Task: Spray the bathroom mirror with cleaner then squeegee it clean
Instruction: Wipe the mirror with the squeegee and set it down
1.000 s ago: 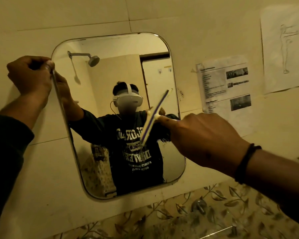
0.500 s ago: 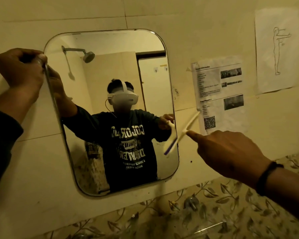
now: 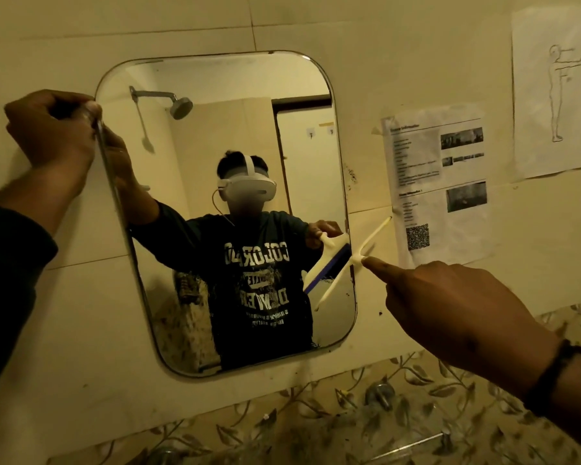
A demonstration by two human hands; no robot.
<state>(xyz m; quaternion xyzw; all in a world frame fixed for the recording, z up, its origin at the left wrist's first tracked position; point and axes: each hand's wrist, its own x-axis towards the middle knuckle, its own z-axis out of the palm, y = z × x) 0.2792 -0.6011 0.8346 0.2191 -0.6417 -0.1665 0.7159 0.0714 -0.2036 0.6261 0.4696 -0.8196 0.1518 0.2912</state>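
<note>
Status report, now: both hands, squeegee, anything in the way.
Left hand grips mirror edge, upper left. Right hand holds squeegee, blade straddling mirror's right edge. Taped paper sits close beside blade tip.

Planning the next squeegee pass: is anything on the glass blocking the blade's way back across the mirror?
Nothing visible does. The squeegee in the right hand sits at the mirror's right edge; the left hand grips only the left rim.

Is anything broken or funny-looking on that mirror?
Yes. The mirror has dark, worn patches along its right edge, near where the squeegee crosses it. The left hand grips its upper left edge, as if steadying it.
</note>
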